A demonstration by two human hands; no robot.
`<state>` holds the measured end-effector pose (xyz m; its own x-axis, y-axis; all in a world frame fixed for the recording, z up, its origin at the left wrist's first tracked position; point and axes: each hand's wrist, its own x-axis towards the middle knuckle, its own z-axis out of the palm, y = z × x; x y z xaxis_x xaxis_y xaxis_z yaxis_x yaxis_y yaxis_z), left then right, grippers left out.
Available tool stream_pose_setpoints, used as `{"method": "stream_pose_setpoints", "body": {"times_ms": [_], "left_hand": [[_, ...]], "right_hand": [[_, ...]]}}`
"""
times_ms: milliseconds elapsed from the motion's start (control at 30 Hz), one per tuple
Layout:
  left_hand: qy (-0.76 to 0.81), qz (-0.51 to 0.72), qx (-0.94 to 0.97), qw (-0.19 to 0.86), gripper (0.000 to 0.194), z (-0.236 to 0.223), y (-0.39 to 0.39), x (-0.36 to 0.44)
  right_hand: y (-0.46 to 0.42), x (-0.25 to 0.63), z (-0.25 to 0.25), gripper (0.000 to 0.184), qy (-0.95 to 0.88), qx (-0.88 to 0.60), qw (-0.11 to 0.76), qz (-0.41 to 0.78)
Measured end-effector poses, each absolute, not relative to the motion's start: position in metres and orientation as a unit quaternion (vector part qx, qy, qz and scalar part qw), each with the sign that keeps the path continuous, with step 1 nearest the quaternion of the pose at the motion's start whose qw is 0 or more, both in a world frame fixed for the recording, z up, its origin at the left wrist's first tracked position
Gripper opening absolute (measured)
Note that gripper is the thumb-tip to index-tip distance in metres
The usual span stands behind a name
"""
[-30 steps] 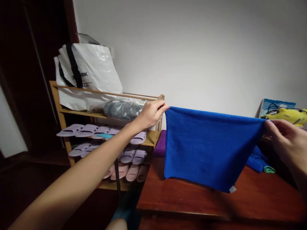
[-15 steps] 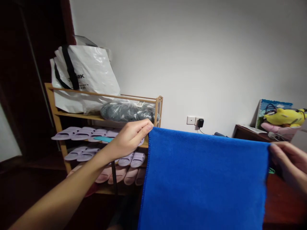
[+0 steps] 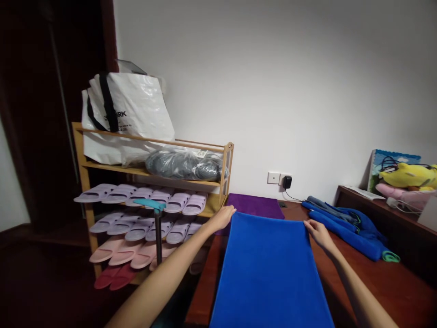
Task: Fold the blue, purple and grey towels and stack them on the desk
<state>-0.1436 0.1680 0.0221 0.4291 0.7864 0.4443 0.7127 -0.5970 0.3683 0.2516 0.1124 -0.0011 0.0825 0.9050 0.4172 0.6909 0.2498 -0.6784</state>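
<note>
A blue towel (image 3: pixel 269 273) lies spread flat on the dark red wooden table (image 3: pixel 375 282), running from the near edge toward the wall. My left hand (image 3: pixel 223 217) pinches its far left corner. My right hand (image 3: pixel 316 232) pinches its far right corner. Both arms are stretched forward, and both hands rest low at the table's surface. A purple cloth (image 3: pixel 254 205) lies just beyond the towel's far edge.
A heap of blue cloths (image 3: pixel 348 225) lies at the right of the table. A wooden shoe rack (image 3: pixel 153 182) with several slippers stands to the left, a white bag (image 3: pixel 126 114) on top. A wall socket with a plug (image 3: pixel 282 179) and plush toys (image 3: pixel 408 177) are at the back right.
The towel, held up hanging by its two top corners, has been swung forward and laid flat on the table. Both hands moved down and away from me, closer together.
</note>
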Motion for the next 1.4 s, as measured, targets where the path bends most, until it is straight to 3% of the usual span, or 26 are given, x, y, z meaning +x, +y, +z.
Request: {"method": "stream_pose_setpoints", "body": {"times_ms": [200, 467, 633, 867, 1133, 1400], "left_hand": [[0.468, 0.257, 0.845, 0.034, 0.028, -0.010, 0.207, -0.143], [0.526, 0.202, 0.826, -0.016, 0.027, -0.015, 0.215, -0.122], [0.474, 0.190, 0.859, -0.036, 0.045, -0.032, 0.188, -0.090], [0.466, 0.090, 0.880, 0.038, 0.067, -0.067, 0.192, -0.087], [0.463, 0.085, 0.881, 0.047, 0.069, -0.063, 0.181, -0.089], [0.456, 0.080, 0.884, 0.057, 0.067, -0.055, 0.115, -0.094]], "right_hand": [[0.157, 0.262, -0.037, 0.051, -0.678, -0.623, 0.378, 0.097], [0.187, 0.251, -0.055, 0.051, -0.672, -0.680, 0.292, 0.037], [0.175, 0.204, -0.061, 0.063, -0.732, -0.639, 0.235, -0.003], [0.170, 0.177, -0.080, 0.067, -0.789, -0.602, 0.116, 0.038], [0.154, 0.176, -0.078, 0.073, -0.754, -0.649, 0.100, 0.011], [0.089, 0.176, -0.073, 0.067, -0.762, -0.641, 0.097, 0.009]]}}
